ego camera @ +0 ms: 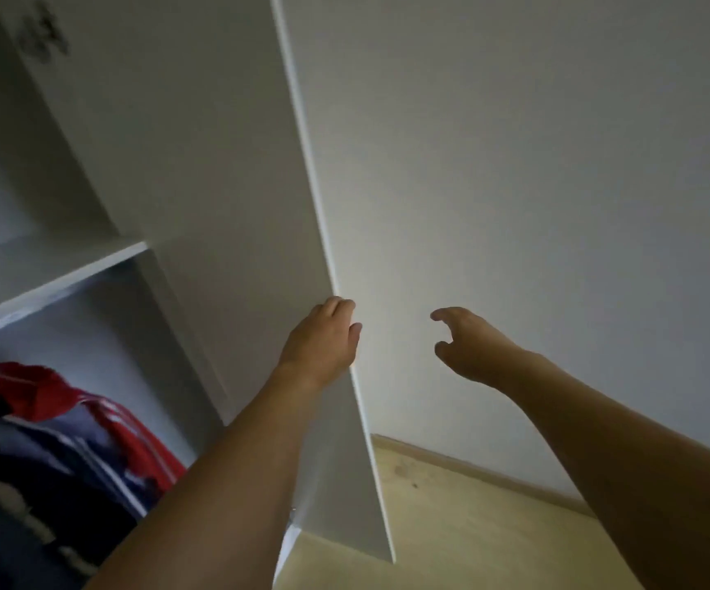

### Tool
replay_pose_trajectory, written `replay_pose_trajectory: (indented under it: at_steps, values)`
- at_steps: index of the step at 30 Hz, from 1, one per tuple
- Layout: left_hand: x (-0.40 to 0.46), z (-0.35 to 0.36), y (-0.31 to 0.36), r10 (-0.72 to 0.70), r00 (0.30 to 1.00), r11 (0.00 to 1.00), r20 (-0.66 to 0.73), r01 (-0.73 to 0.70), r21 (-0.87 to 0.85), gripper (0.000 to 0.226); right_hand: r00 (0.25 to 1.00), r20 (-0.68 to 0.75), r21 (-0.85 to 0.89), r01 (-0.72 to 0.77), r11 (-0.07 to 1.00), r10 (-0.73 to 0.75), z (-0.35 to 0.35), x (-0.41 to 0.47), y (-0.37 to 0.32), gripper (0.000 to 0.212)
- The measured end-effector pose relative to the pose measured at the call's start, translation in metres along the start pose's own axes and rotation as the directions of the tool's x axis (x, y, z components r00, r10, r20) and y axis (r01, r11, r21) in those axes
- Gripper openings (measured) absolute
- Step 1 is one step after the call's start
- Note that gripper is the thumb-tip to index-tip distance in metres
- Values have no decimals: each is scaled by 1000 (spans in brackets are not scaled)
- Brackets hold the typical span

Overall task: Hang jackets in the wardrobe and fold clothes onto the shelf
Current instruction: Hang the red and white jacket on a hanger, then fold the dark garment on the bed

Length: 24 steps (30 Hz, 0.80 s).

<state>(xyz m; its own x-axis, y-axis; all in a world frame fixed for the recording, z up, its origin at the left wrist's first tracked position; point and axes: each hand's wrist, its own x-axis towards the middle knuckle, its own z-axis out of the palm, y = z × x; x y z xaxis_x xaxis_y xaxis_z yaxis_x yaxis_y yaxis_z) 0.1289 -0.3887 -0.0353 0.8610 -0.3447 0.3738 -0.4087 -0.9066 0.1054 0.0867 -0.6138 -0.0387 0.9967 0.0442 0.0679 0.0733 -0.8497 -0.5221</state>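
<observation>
The white wardrobe stands open at the left, with its door [234, 198] swung out towards me. My left hand [323, 338] grips the door's outer edge, fingers curled around it. My right hand [468, 347] hovers to the right of the door, fingers apart and bent, holding nothing. Inside, a white shelf [46, 270] crosses the upper part. Below it lies a pile of clothes [59, 453] in red, navy and white, with a red jacket [46, 389] on top.
A plain white wall [536, 185] fills the right side. A wooden skirting board [493, 470] runs along its foot above the light wooden floor [451, 525]. A dark hinge fitting [42, 31] sits high on the door's inner face.
</observation>
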Motion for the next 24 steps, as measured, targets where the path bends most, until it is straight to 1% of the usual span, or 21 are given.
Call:
replay_pose_trajectory:
  at_steps: [4, 7, 9, 12, 15, 18, 21, 24]
  values:
    - [8, 30, 157, 153, 988, 985, 19, -151, -85, 39, 978, -113, -52, -184, 982, 177, -72, -90, 124, 55]
    - [2, 51, 269, 272, 961, 956, 43, -265, -124, 40, 948, -170, -36, -281, 959, 271, -115, -154, 202, 55]
    - [-4, 63, 334, 337, 938, 934, 78, -323, -156, 39, 924, -179, -11, -345, 938, 338, -137, -193, 247, 55]
    - [-10, 80, 416, 411, 903, 903, 126, -383, -196, 40, 887, -176, 19, -430, 903, 426, -163, -245, 305, 55]
    - [-9, 101, 486, 454, 877, 878, 156, -411, -245, 41, 845, -206, 51, -494, 868, 493, -186, -290, 357, 56]
    - [-8, 125, 562, 531, 824, 836, 195, -472, -280, 43, 783, -257, 63, -571, 818, 566, -208, -338, 407, 55]
    - [-22, 140, 648, 586, 786, 791, 196, -502, -349, 45, 733, -266, 65, -635, 770, 627, -235, -395, 461, 55]
    - [-48, 152, 739, 664, 715, 735, 219, -570, -367, 47, 674, -288, 93, -687, 720, 680, -265, -463, 517, 53]
